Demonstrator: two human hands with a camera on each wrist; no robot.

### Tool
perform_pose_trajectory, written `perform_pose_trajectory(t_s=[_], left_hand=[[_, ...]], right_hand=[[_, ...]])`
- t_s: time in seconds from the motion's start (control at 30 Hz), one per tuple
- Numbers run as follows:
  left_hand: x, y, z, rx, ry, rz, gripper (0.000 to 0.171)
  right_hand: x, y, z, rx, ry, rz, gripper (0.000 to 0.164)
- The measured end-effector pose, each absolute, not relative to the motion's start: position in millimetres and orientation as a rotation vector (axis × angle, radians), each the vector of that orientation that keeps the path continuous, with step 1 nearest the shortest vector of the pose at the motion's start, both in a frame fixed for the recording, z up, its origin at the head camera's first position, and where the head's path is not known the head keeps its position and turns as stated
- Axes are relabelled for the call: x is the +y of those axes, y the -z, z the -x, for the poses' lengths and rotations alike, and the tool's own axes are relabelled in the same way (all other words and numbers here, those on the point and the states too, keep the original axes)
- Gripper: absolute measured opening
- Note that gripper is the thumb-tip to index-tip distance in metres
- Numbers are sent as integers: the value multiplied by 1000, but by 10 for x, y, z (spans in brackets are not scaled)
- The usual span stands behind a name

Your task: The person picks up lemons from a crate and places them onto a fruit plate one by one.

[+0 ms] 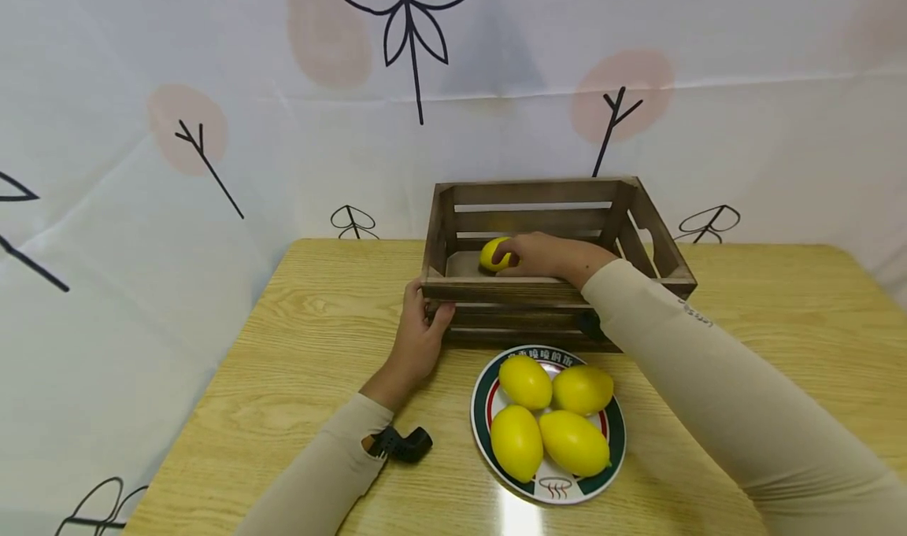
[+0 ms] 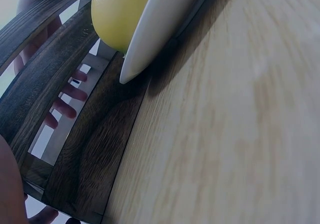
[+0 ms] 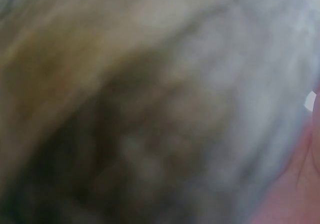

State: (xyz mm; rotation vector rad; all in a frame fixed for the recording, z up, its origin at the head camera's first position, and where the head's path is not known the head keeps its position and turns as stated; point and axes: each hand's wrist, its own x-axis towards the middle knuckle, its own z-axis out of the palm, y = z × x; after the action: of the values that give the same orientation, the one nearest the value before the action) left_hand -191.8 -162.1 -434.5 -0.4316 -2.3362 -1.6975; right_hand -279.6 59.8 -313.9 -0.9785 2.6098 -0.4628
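Observation:
A brown slatted wooden crate (image 1: pixel 531 290) stands near the back of the table. My left hand (image 1: pixel 416 335) grips its front left corner, thumb on the front slats and fingers round the left end. Inside the crate my right hand (image 1: pixel 542 254) holds a yellow lemon (image 1: pixel 494 255), with fingers over its right side. Several right fingertips (image 2: pixel 64 107) show through the slats in the left wrist view, where that lemon is hidden. The right wrist view is a blur with part of the hand (image 3: pixel 300 174) at its edge.
Directly in front of the crate sits a round plate (image 1: pixel 479 410) with a dark green rim, bearing several lemons (image 1: pixel 524 382). The wooden table (image 1: pixel 319 316) runs back to a patterned white cloth (image 1: pixel 283 142). A black device (image 1: pixel 402 445) is strapped at the left wrist.

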Motion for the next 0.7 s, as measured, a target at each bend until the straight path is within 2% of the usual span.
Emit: perform_pose_trajectory(t_s=[0.47, 0.7], left_hand=[[-1630, 4339, 1911, -2326, 1699, 427, 61], [-1619, 4348, 1920, -2321, 1723, 433, 54]], right_hand=[[584, 3142, 2802, 2610, 471, 992, 35], [599, 3132, 2788, 2605, 481, 969, 36]])
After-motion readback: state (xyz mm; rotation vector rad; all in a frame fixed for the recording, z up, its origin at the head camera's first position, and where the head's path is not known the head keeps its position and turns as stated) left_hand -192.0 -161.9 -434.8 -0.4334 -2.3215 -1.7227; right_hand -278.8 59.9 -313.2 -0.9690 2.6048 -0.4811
